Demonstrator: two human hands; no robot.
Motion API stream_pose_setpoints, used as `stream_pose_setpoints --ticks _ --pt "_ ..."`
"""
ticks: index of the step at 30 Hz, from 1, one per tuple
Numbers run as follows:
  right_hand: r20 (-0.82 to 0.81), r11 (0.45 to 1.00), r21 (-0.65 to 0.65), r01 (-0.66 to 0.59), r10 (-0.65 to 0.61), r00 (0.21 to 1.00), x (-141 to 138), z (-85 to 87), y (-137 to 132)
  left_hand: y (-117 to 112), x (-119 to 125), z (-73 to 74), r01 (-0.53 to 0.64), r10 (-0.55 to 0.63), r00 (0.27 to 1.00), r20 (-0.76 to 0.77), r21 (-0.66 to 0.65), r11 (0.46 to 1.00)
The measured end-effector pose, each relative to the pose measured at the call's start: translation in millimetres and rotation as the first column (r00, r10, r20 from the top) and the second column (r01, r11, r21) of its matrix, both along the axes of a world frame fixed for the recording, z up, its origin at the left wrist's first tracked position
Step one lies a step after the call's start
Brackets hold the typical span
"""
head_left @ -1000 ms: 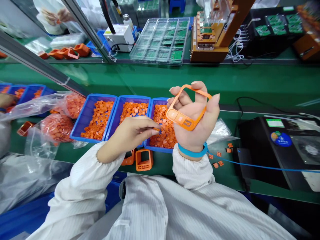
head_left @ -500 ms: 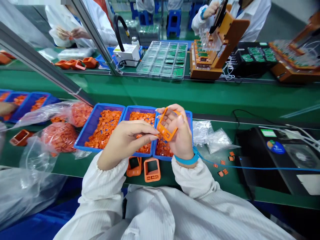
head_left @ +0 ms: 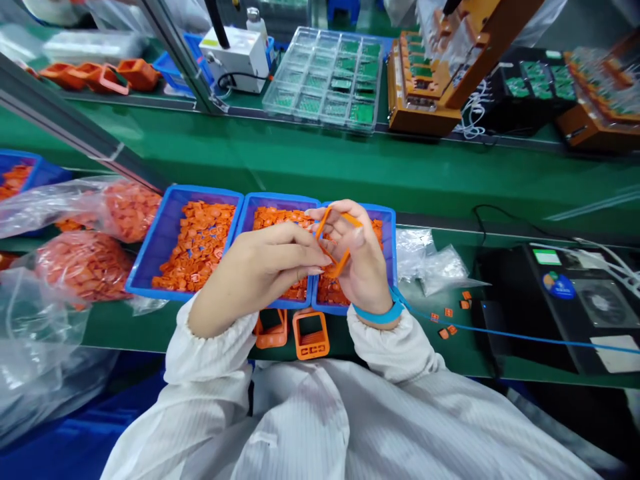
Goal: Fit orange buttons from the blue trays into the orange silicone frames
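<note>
My right hand (head_left: 367,267), with a blue wrist strap (head_left: 380,315), holds an orange plastic frame (head_left: 345,261) by its side, fingers curled behind the opening. The frame is tilted and partly hidden by fingers. My left hand (head_left: 270,263) is closed in a pinch, its fingertips against the lower edge of that frame; what lies between them is hidden. Under and behind the hands stand three blue bins (head_left: 143,267) of small orange plastic pieces (head_left: 200,233). Two more orange frames, one with a square opening (head_left: 311,350) and another (head_left: 273,339), lie at the near edge.
Clear bags of orange parts (head_left: 83,263) lie left. To the right are clear plastic bags (head_left: 445,267), several small orange pieces (head_left: 449,312), a blue cord (head_left: 500,333) and a black device (head_left: 550,300). Across the bench stand a compartment tray (head_left: 325,80) and an orange-brown fixture (head_left: 425,100).
The frame has turned in my right hand, so its slotted lower side no longer faces me. My left fingertips have shifted slightly right along it. The view has tipped downward.
</note>
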State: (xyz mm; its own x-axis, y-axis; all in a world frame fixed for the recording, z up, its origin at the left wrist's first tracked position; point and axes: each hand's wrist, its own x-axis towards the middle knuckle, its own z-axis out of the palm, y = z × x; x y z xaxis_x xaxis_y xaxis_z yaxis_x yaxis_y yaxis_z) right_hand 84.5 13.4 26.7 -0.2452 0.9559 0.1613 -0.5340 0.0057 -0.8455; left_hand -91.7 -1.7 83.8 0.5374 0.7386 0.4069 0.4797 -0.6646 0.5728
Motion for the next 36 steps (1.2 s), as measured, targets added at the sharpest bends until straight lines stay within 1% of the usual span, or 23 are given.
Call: stream_pose_setpoints --ticks 6,11,15,18,23,27,32,36 --pt "0.041 0.999 -0.017 0.033 -0.032 0.999 0.8 -3.3 4.7 0.3 3.1 -4.6 -0.014 0.014 1.0 0.013 0.012 1.0" --pt "0.017 0.999 -0.047 0.027 -0.026 1.0 4.3 -3.4 7.9 2.1 8.5 -6.9 -0.005 0.005 1.0 0.007 -0.028 1.0" --pt "-0.009 0.997 -0.081 0.008 -0.008 1.0 4.3 -2.8 7.5 4.2 11.1 -7.8 0.004 -0.004 1.0 0.02 -0.043 0.999" --pt "-0.049 0.997 -0.076 -0.021 0.017 0.999 4.5 -3.0 7.4 5.4 13.1 -9.0 0.007 -0.006 0.999 0.034 -0.044 0.999" --pt "-0.017 0.996 -0.084 -0.026 0.025 1.0 5.6 -3.3 7.4 6.8 18.3 -12.4 0.028 -0.025 0.999 0.047 -0.07 0.997" --pt "-0.041 0.998 -0.054 -0.027 0.025 0.999 5.7 -3.4 6.8 7.9 21.8 -14.0 0.007 -0.002 0.998 0.067 -0.073 0.997" --pt "-0.001 0.999 -0.014 -0.05 0.05 0.999 6.2 -2.7 6.8 8.9 21.1 -17.5 -0.006 0.01 0.996 0.084 -0.047 0.999" --pt "0.01 0.998 0.025 -0.065 0.065 0.998 7.0 -1.3 6.6 8.7 19.9 -21.7 -0.055 0.057 0.995 0.083 -0.034 0.998"
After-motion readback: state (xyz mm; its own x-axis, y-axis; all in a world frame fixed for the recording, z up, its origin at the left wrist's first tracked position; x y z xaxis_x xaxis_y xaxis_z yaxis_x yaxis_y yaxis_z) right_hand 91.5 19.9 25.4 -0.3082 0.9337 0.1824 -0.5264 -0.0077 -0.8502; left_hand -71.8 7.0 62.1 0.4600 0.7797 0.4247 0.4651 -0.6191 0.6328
